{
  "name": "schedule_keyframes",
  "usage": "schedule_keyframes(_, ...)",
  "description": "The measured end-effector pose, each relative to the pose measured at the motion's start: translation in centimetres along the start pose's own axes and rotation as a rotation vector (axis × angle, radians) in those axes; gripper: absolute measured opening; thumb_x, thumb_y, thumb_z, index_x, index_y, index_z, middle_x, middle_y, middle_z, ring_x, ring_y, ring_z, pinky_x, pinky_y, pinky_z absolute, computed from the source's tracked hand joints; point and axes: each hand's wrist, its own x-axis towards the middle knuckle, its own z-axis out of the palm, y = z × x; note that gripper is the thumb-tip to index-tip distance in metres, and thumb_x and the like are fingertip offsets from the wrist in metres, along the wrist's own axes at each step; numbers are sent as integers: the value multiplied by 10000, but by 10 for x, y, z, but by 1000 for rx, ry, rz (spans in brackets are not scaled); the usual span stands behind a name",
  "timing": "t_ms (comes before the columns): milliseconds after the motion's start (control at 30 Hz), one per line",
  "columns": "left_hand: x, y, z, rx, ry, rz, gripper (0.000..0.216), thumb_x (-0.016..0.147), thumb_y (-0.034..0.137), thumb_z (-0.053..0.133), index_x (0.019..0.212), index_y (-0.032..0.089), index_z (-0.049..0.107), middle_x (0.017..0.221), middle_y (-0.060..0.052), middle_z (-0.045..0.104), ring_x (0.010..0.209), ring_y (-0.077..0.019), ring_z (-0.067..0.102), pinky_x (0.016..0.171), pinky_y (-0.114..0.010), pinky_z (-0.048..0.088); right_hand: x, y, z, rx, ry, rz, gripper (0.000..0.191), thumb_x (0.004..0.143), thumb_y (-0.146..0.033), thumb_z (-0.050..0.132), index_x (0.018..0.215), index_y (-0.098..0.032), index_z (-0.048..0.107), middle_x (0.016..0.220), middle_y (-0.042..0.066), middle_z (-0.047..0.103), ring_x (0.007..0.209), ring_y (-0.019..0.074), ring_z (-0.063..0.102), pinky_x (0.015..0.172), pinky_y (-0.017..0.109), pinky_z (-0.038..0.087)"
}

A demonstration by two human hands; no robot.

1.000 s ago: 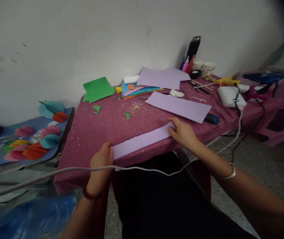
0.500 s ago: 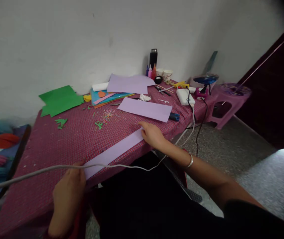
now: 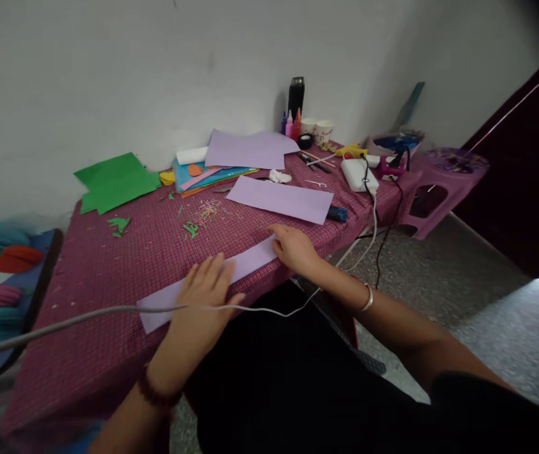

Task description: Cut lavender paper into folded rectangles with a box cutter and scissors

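A long, narrow light-purple paper strip lies along the near edge of the table. Across its middle rests my left hand, palm down and flat, the fingers stretched out and the thumb apart. My right hand grips the strip's right end, with the index finger reaching past the edge and the other fingers curled. Beyond my right hand is a wider light-purple paper piece, which partly covers a dark blue object. A pale cable crosses in front of the left hand.
Green paper sheets, paper scraps and a larger purple sheet lie toward the wall. Glue bottles, a black flask and paper cups stand at the back. A white box with cables sits at right.
My left hand has moved from the strip's left end to its middle and now lies flat there. My right hand stays at the right end. The view has shifted slightly.
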Motion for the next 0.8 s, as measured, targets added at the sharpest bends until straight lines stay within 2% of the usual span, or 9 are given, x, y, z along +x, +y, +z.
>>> schedule_keyframes(67,18,18,7,-9,-68,102,576,883,415,538,1385,150,445,1475,-150,408,1347,-326,373,1115,-508,261,0,0,1,3,4,3,376,869,-137,423,1216,-129,568,1178,132,657,1053,246,620,929,348,459)
schedule_keyframes(167,31,35,18,5,-117,130,661,876,473,532,1418,119,397,1496,-158,371,1373,-326,336,1124,-507,248,0,0,2,14,8,-3,380,878,-147,423,1231,-133,564,1177,127,658,1052,245,622,931,350,460)
schedule_keyframes(333,22,38,35,44,-109,109,676,895,456,505,1423,59,362,1484,-181,382,1377,-309,337,1122,-482,274,0,2,3,25,13,-18,381,879,-141,431,1235,-134,567,1161,131,665,1040,244,629,924,345,462)
schedule_keyframes(467,-7,22,40,57,-38,54,703,881,474,519,1415,49,353,1461,-218,401,1361,-318,364,1089,-472,335,0,3,4,19,13,-16,377,873,-132,436,1225,-136,570,1158,122,667,1048,240,627,937,342,452)
schedule_keyframes(667,-84,-11,33,98,99,-96,692,884,522,480,1393,65,368,1392,-237,471,1305,-356,428,1033,-509,391,0,2,4,14,20,-7,359,873,-138,441,1203,-144,580,1140,110,676,1026,241,635,913,333,462)
schedule_keyframes(800,-116,-28,29,97,166,-215,553,912,426,473,1359,104,418,1372,-207,502,1276,-338,464,1015,-500,402,-1,3,5,10,28,-11,349,870,-140,449,1188,-148,591,1145,110,677,1023,245,639,908,333,467)
